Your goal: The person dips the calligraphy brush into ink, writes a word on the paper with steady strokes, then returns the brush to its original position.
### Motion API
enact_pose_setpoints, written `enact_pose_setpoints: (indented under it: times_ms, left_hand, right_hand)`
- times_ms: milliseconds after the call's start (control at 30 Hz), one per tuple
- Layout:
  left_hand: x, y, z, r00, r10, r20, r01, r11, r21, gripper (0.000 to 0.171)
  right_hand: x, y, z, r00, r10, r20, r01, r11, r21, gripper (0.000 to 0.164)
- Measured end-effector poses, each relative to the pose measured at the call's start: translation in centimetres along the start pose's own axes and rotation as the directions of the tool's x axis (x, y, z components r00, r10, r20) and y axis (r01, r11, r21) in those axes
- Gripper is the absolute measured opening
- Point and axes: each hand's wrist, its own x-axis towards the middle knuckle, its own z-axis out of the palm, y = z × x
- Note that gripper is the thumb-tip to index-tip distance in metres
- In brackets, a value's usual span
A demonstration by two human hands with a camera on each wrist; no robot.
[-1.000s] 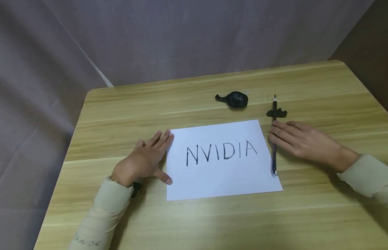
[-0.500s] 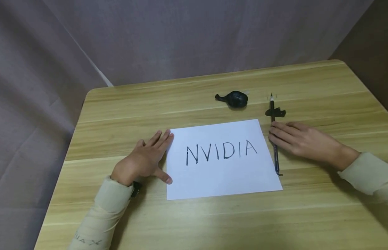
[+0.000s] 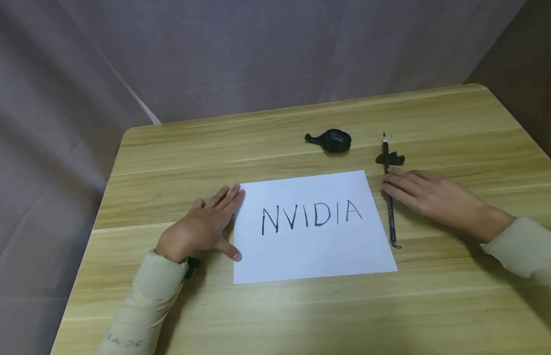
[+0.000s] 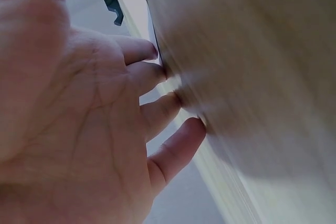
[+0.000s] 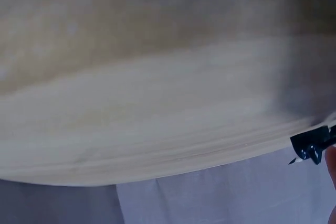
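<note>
A white sheet of paper (image 3: pixel 311 256) with "NVIDIA" lettered in black lies on the wooden table. My left hand (image 3: pixel 202 229) rests at its left side, fingers spread and fairly straight, fingertips and thumb on the paper's edge. Just right of the sheet, my right hand (image 3: pixel 428 195) holds the shaft of a writing brush (image 3: pixel 391 222) at the fingertips; the thumb is hidden. The brush lies across a black brush rest (image 3: pixel 395 159), its pale, dark-tipped bristles pointing to the far side. In the right wrist view the brush rest (image 5: pixel 310 145) shows at the right edge.
A glossy black gourd-shaped object (image 3: pixel 335 141) sits beyond the sheet, left of the brush rest. The wooden table (image 3: pixel 302 320) has rounded far corners. A grey curtain (image 3: pixel 279 54) hangs behind it.
The brush has turned slightly, its bristle end shifting left and its looped end moving right, off the paper's edge. The left hand stays in place.
</note>
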Motion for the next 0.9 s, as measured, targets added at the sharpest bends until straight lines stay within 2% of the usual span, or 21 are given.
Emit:
enact_pose_setpoints:
  times_ms: [133, 233, 300, 333, 367, 400, 433, 467, 533, 567, 600, 667, 733, 767, 800, 833, 900]
  left_hand:
    - [0.5, 0.1, 0.0, 1.0, 0.018, -0.007, -0.018, 1.0, -0.012, 0.148]
    - [0.7, 0.2, 0.0, 1.0, 0.02, 0.004, -0.02, 0.999, -0.027, 0.148]
    - [0.7, 0.2, 0.0, 1.0, 0.02, 0.011, -0.02, 0.999, -0.034, 0.148]
    - [0.7, 0.3, 0.0, 1.0, 0.019, 0.014, -0.018, 0.999, -0.036, 0.149]
    - [0.8, 0.3, 0.0, 1.0, 0.017, 0.018, -0.017, 0.999, -0.034, 0.149]
    - [0.8, 0.4, -0.1, 1.0, 0.015, 0.02, -0.014, 0.999, -0.031, 0.149]
    - [0.8, 0.5, -0.1, 1.0, 0.01, 0.025, -0.01, 1.0, -0.028, 0.149]
    - [0.9, 0.5, -0.1, 1.0, 0.005, 0.028, -0.004, 1.0, -0.025, 0.149]
    - [1.0, 0.7, -0.2, 0.999, -0.005, 0.033, 0.005, 1.0, -0.016, 0.149]
    - [1.0, 0.8, -0.2, 0.999, -0.012, 0.037, 0.012, 1.0, -0.013, 0.148]
    - [1.1, 0.9, -0.3, 0.999, -0.018, 0.041, 0.018, 1.0, -0.008, 0.148]
    - [1.1, 1.0, -0.4, 0.998, -0.033, 0.049, 0.033, 0.999, 0.005, 0.148]
    - [1.1, 1.1, -0.6, 0.997, -0.045, 0.056, 0.044, 0.999, 0.016, 0.148]
    - [1.1, 1.2, -0.6, 0.997, -0.048, 0.058, 0.047, 0.999, 0.021, 0.148]
    - [1.1, 1.2, -0.7, 0.997, -0.051, 0.059, 0.05, 0.998, 0.024, 0.147]
    - [1.1, 1.3, -0.8, 0.997, -0.054, 0.061, 0.053, 0.998, 0.024, 0.147]
    - [1.0, 1.3, -0.9, 0.996, -0.057, 0.063, 0.055, 0.998, 0.023, 0.147]
  right_hand:
    - [-0.9, 0.3, -0.2, 0.998, 0.053, -0.023, -0.052, 0.997, 0.057, 0.056]
    - [-1.2, 0.1, -0.5, 0.989, 0.122, -0.079, -0.112, 0.986, 0.124, 0.051]
    - [-1.0, -0.3, -0.9, 0.968, 0.232, -0.093, -0.21, 0.957, 0.202, 0.052]
    - [-0.8, -0.7, -1.3, 0.945, 0.318, -0.084, -0.287, 0.922, 0.259, 0.049]
    - [-0.6, -1.1, -1.6, 0.906, 0.419, -0.056, -0.38, 0.865, 0.327, 0.043]
    - [-0.3, -1.5, -2.1, 0.852, 0.523, -0.012, -0.476, 0.784, 0.398, 0.039]
    - [0.0, -1.8, -2.5, 0.788, 0.614, 0.04, -0.558, 0.686, 0.466, 0.034]
    - [0.2, -2.1, -3.1, 0.716, 0.688, 0.121, -0.636, 0.571, 0.52, 0.031]
    - [0.6, -2.7, -4.2, 0.584, 0.758, 0.289, -0.726, 0.328, 0.605, 0.033]
    - [0.8, -2.9, -4.7, 0.534, 0.757, 0.377, -0.752, 0.222, 0.621, 0.035]
    - [0.9, -3.2, -5.1, 0.499, 0.739, 0.454, -0.768, 0.134, 0.626, 0.038]
    - [0.9, -3.8, -5.6, 0.46, 0.673, 0.58, -0.782, -0.003, 0.623, 0.042]
    - [0.9, -4.7, -6.0, 0.44, 0.606, 0.663, -0.78, -0.108, 0.617, 0.046]
    - [0.9, -5.2, -6.0, 0.438, 0.587, 0.681, -0.767, -0.15, 0.623, 0.046]
    - [0.9, -5.7, -6.0, 0.442, 0.568, 0.694, -0.756, -0.181, 0.629, 0.045]
    - [0.9, -6.3, -6.0, 0.459, 0.554, 0.695, -0.74, -0.194, 0.643, 0.044]
    - [1.0, -7.2, -5.9, 0.487, 0.531, 0.694, -0.732, -0.185, 0.655, 0.041]
